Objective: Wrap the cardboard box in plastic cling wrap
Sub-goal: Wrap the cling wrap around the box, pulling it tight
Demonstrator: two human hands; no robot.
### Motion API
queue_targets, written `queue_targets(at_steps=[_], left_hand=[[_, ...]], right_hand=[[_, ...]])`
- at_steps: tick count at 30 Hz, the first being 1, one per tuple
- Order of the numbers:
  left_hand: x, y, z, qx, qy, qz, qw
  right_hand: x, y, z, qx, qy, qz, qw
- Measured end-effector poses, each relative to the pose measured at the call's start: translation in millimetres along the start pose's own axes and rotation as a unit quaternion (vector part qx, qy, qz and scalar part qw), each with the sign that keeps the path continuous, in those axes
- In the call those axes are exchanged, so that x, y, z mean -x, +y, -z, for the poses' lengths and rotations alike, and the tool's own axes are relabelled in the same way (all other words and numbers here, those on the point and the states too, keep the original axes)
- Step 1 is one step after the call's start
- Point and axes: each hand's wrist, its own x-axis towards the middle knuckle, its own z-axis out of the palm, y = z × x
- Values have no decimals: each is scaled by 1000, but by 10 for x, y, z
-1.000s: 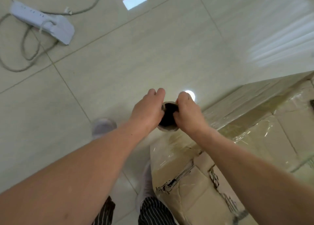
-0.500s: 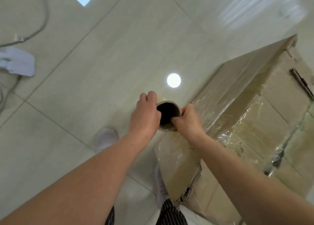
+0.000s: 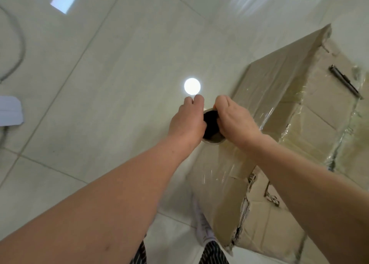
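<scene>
A big brown cardboard box (image 3: pixel 311 108) stands on the floor at the right, its sides covered with shiny clear film. I look down the open end of the cling wrap roll (image 3: pixel 211 124), a cardboard tube held upright beside the box's near left corner. My left hand (image 3: pixel 186 122) grips the tube's left side and my right hand (image 3: pixel 234 121) grips its right side, thumbs at the rim. Film stretches from the roll onto the box side (image 3: pixel 225 176). The rest of the roll is hidden below my hands.
Pale glossy floor tiles (image 3: pixel 111 88) spread to the left. A white power strip (image 3: pixel 11 110) and a grey cable (image 3: pixel 19 50) lie at the far left edge. My white shoe (image 3: pixel 203 229) stands by the box's near corner. A dark pen-like object (image 3: pixel 344 80) lies on the box top.
My view has swung left to right around the box, which now shows more of its top. Both hands keep hold of the roll and have moved along the box side.
</scene>
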Motion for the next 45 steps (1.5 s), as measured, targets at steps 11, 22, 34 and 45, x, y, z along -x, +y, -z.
queue_targets(at_steps=[11, 22, 34, 45], left_hand=[[-90, 80, -58, -19, -8, 35, 999], [-213, 314, -106, -41, -19, 17, 999], [-524, 632, -210, 6, 46, 2, 999], [-555, 687, -162, -22, 26, 0, 999]], right_hand=[[178, 15, -289, -324, 5, -381, 866], [161, 236, -199, -302, 29, -368, 879], [-219, 775, 170, -55, 76, -80, 992], [10, 696, -52, -432, 71, -394, 808]])
